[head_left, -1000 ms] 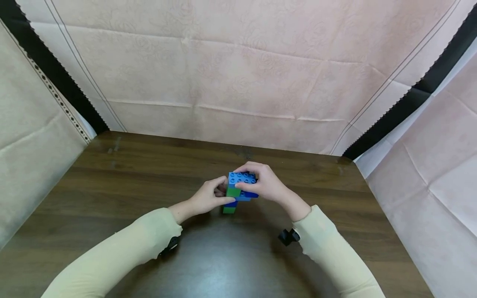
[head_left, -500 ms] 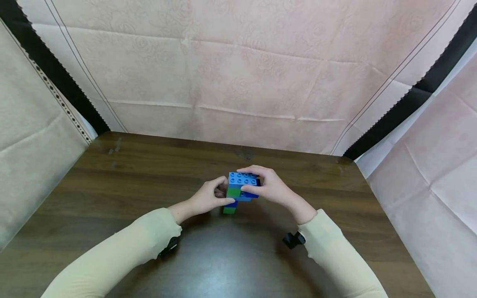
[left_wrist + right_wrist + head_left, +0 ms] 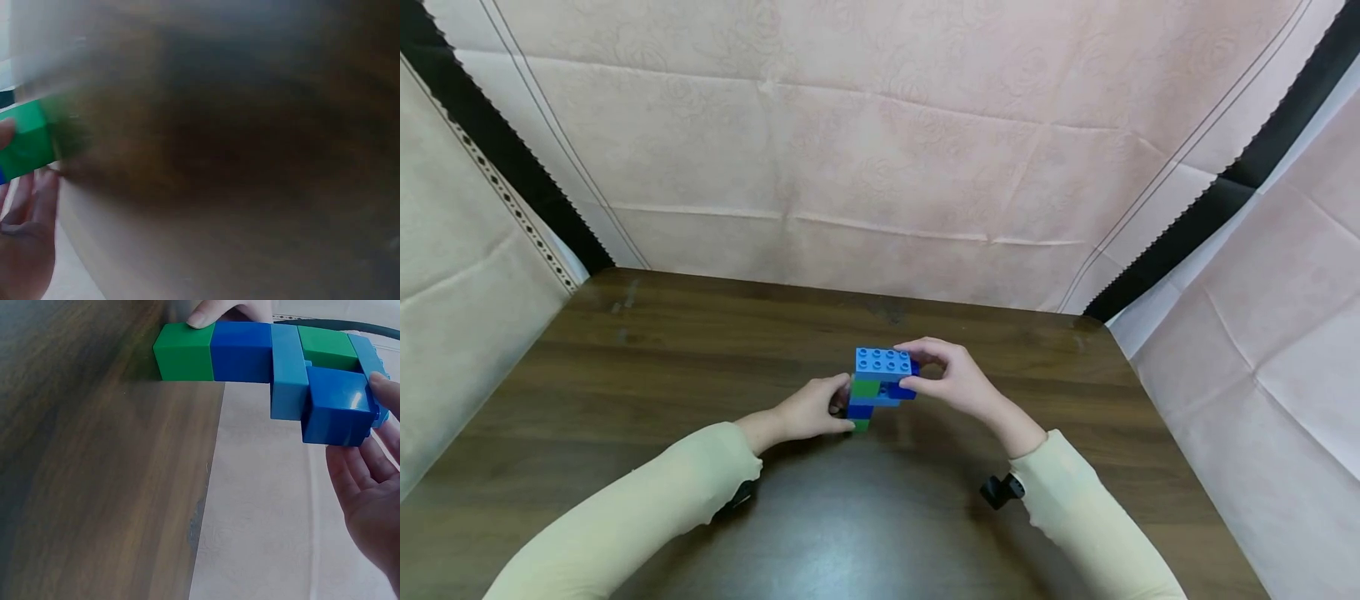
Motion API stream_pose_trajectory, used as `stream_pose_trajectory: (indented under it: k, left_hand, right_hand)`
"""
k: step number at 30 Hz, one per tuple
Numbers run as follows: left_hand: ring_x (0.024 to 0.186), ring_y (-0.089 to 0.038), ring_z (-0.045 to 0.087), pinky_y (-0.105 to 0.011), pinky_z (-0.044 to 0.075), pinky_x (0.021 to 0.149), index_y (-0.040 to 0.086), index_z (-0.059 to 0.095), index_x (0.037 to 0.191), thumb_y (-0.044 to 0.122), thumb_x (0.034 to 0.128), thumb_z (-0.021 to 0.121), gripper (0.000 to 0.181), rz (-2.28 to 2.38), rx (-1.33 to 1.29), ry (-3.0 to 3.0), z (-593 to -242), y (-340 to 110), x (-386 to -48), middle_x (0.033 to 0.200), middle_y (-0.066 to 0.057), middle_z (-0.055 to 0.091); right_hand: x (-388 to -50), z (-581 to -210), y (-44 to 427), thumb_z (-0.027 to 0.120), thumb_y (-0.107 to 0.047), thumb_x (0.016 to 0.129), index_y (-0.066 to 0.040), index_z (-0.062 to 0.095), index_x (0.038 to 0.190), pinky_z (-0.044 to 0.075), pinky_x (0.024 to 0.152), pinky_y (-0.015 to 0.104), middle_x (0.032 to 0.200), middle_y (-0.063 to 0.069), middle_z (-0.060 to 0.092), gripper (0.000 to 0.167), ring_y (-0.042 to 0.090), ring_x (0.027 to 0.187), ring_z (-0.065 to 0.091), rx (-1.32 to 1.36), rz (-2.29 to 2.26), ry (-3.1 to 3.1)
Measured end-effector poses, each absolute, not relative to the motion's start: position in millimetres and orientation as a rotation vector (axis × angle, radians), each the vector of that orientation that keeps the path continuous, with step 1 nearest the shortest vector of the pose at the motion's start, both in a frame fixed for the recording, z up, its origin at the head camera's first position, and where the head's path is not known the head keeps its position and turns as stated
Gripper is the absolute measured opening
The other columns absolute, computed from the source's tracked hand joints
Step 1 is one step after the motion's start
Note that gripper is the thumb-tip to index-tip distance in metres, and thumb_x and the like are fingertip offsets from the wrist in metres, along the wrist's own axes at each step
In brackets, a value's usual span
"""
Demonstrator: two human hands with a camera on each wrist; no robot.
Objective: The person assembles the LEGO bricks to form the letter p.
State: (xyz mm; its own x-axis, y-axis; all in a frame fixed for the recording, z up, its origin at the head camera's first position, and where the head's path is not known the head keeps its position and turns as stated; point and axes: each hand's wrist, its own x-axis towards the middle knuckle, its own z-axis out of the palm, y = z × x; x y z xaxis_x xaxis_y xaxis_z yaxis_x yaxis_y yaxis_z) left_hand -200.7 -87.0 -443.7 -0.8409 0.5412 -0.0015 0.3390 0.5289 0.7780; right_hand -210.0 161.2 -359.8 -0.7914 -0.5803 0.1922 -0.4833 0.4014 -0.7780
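Note:
A tower of toy building bricks stands upright on the table, seen in the head view. From the bottom it has a green brick (image 3: pixel 184 355), a dark blue brick (image 3: pixel 242 353), a longer light blue brick (image 3: pixel 289 375), then a green brick (image 3: pixel 328 345) beside a dark blue brick (image 3: pixel 340 406). A studded light blue brick (image 3: pixel 882 363) caps it. My left hand (image 3: pixel 808 410) grips the base, its thumb on the bottom green brick. With thumb and fingers my right hand (image 3: pixel 955 379) pinches the tower's upper right end, around the upper dark blue brick.
The brown wooden table (image 3: pixel 715 333) stretches out around the tower. Pale cloth walls (image 3: pixel 850 167) rise at its back and sides, with black strips (image 3: pixel 512 142) along the corners. A small black device (image 3: pixel 1002 492) sits at my right wrist.
My left hand has slid down the tower from its middle to its base. My right hand has shifted rightward, uncovering the top brick's studs.

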Motion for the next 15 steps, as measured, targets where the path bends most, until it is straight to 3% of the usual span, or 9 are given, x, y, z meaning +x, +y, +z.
stream_pose_trajectory:
  k: [15]
  left_hand:
    - [0.090,-0.015,0.058,-0.029,0.054,0.082,0.006,0.054,0.098,0.009,0.0775,0.075,0.030,1.323,0.668,2.530,-449.7,-86.0,-194.7,0.098,-0.006,0.062]
  right_hand:
    - [-209.9,-359.8,161.7,0.070,-0.019,0.084,-0.012,0.059,0.123,0.050,0.091,0.042,0.117,0.008,0.062,0.042,0.022,0.103,0.058,-0.911,-1.354,2.535]
